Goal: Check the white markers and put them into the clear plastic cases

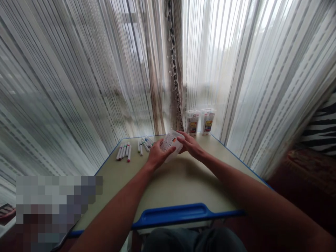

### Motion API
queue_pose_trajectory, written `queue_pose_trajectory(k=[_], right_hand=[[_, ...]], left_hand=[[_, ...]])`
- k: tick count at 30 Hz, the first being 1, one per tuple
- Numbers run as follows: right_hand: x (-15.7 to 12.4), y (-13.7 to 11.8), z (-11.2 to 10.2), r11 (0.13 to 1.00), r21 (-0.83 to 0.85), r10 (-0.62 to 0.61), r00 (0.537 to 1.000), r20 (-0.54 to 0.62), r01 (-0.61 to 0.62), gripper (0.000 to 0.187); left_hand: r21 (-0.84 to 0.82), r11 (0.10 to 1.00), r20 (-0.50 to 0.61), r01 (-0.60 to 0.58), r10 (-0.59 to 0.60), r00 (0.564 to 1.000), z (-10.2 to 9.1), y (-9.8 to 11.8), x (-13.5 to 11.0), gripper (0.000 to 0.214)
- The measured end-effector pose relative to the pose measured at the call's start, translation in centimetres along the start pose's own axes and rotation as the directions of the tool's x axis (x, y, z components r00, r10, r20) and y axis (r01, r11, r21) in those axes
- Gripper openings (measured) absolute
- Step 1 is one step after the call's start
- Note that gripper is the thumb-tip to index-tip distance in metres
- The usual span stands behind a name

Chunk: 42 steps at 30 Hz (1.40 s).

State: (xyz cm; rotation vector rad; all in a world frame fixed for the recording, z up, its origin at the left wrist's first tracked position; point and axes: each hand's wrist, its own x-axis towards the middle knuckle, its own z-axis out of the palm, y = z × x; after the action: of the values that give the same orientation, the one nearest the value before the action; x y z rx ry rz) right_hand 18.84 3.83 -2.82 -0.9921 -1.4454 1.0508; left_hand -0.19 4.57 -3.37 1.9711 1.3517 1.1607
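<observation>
A clear plastic marker box (171, 143) with a coloured label is held just above the far part of the beige table (173, 185). My left hand (157, 154) grips its near left side, thumb over the front. My right hand (190, 144) holds its right end, fingers curled on top. Several markers (124, 152) lie in a row on the table to the left, and a few more markers (144, 144) lie beside the box.
Two more clear marker boxes (200, 121) stand upright at the table's far edge by the sheer curtains. The table has a blue rim with a blue handle (181, 212) at the near edge. A zebra-patterned cushion (324, 129) sits at right.
</observation>
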Motion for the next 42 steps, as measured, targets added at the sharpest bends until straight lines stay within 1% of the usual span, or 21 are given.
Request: queue_pose_trajectory(k=[3,6,8,9,10,11,12,13,15,16,17,19,21,24,28,30,35,42], right_hand=[[-0.1,0.0,0.5,1.0,0.023,-0.002,1.0,-0.028,0.002,0.057],[-0.1,-0.2,0.9,0.997,0.074,0.01,0.996,-0.087,-0.003,0.048],[0.1,-0.4,1.0,0.993,0.117,0.027,0.989,-0.143,-0.01,0.04],[0.1,-0.5,1.0,0.991,0.136,0.036,0.984,-0.174,-0.012,0.037],[0.2,-0.5,1.0,0.988,0.153,0.046,0.978,-0.205,-0.014,0.034],[0.3,-0.6,1.0,0.986,0.167,0.055,0.971,-0.233,-0.016,0.033],[0.3,-0.6,1.0,0.984,0.177,0.064,0.964,-0.258,-0.018,0.032],[0.3,-0.7,1.0,0.983,0.185,0.073,0.958,-0.277,-0.022,0.032],[0.1,-0.8,1.1,0.98,0.197,0.092,0.953,-0.29,-0.035,0.034],[0.0,-0.8,1.3,0.978,0.204,0.102,0.953,-0.285,-0.043,0.035],[-0.2,-0.8,1.5,0.976,0.213,0.11,0.955,-0.274,-0.051,0.037],[-0.5,-0.9,1.8,0.971,0.232,0.12,0.963,-0.243,-0.063,0.041],[-0.6,-1.0,2.0,0.966,0.251,0.118,0.968,-0.22,-0.061,0.044],[-0.6,-1.1,2.0,0.962,0.266,0.12,0.975,-0.185,-0.068,0.046],[-0.6,-1.3,1.9,0.957,0.275,0.132,0.982,-0.138,-0.09,0.041],[-0.6,-1.4,1.9,0.957,0.278,0.127,0.983,-0.131,-0.086,0.043],[-0.5,-1.4,1.8,0.956,0.284,0.102,0.99,-0.094,-0.072,0.058],[-1.1,-1.0,2.4,0.941,0.338,0.036,0.999,-0.033,-0.023,0.086]], left_hand=[[0.008,1.0,-0.022,-0.024,0.024,0.999,0.1,-0.5,0.0,0.076],[-0.039,0.999,-0.062,-0.024,0.021,0.998,-0.1,-0.7,0.1,0.08],[-0.111,0.994,-0.138,-0.001,-0.014,0.99,-0.2,-0.5,0.2,0.083],[-0.17,0.985,-0.168,0.022,-0.051,0.985,-0.2,-0.4,0.2,0.085],[-0.249,0.967,-0.175,0.056,-0.102,0.979,-0.2,-0.3,0.2,0.086],[-0.353,0.929,-0.144,0.11,-0.17,0.975,-0.1,-0.1,0.2,0.087],[-0.462,0.868,-0.075,0.183,-0.244,0.967,0.0,0.1,0.1,0.087],[-0.552,0.79,0.021,0.268,-0.308,0.951,0.2,0.3,0.0,0.085],[-0.645,0.639,0.205,0.418,-0.382,0.901,0.6,0.7,-0.3,0.073],[-0.66,0.59,0.266,0.465,-0.395,0.879,0.9,1.0,-0.4,0.062],[-0.671,0.561,0.298,0.485,-0.394,0.869,1.1,1.2,-0.6,0.05],[-0.706,0.521,0.311,0.479,-0.38,0.871,1.3,1.4,-0.7,0.028],[-0.74,0.494,0.29,0.456,-0.377,0.879,1.4,1.5,-0.6,0.018],[-0.759,0.477,0.28,0.444,-0.377,0.883,1.3,1.2,-0.6,0.015],[-0.778,0.442,0.307,0.447,-0.353,0.884,0.8,1.2,-0.9,0.011],[-0.792,0.414,0.323,0.449,-0.34,0.883,0.6,1.4,-0.9,0.009],[-0.821,0.347,0.338,0.453,-0.343,0.876,0.4,1.7,-0.8,0.008],[-0.832,0.307,0.337,0.462,-0.383,0.86,-0.2,1.2,-0.2,0.013]])
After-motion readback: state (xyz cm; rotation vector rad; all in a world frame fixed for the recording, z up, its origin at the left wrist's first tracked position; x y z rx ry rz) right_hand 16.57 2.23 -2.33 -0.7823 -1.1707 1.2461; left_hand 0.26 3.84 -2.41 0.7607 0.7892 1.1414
